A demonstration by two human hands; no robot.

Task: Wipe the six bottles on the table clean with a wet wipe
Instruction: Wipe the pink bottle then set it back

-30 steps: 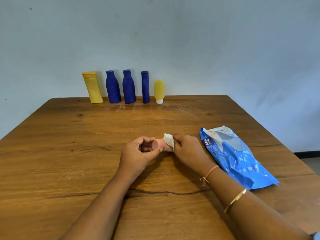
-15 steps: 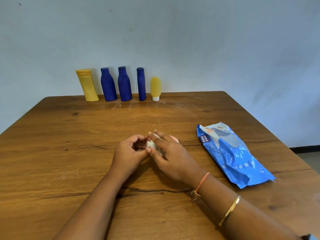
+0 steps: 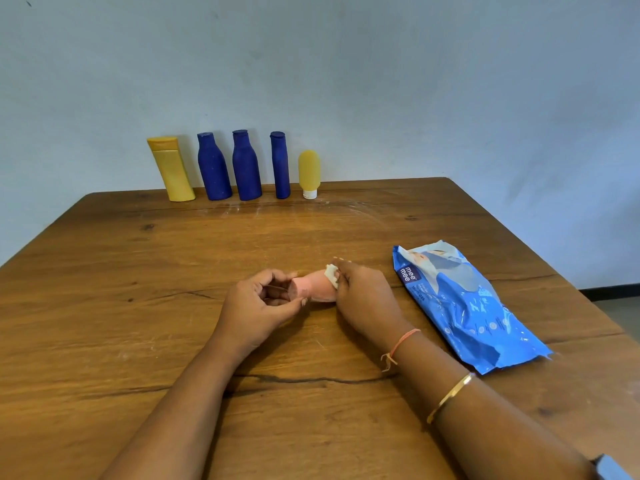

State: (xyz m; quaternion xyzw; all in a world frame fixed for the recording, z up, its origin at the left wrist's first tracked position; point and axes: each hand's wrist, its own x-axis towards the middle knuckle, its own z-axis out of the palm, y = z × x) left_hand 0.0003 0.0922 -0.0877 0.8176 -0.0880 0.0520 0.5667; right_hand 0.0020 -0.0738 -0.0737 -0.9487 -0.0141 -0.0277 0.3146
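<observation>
The pink bottle [image 3: 313, 289] lies on its side between the two hands, low over the middle of the worktop [image 3: 138, 306]; whether it rests on the wood cannot be told. Its flat end faces the left hand [image 3: 256, 306], whose fingers [image 3: 278, 276] curl round that end, thumb below and fingertips above, pinching it. At the other end the right hand [image 3: 363, 296] has its fingers bunched on the wet wipe [image 3: 330, 273], holding the white wad against the bottle's upper side. The bottle looks small, light and stiff, probably plastic, and it is likely to turn slippery once damp. A hold at the very end seems best, since it leaves the body bare for the wipe and lets the bottle be rolled. The wipe is soft and limp, so it needs to be kept gathered under the fingertips. Just to the right of the right-hand fingers a blue wipes pack [image 3: 467, 306] lies flat. Well beyond both sets of fingers, at the far edge against the wall, a row stands upright: a tall yellow bottle [image 3: 171, 169], three blue bottles [image 3: 246, 166] and a small yellow tube [image 3: 309, 171] on its white cap.
</observation>
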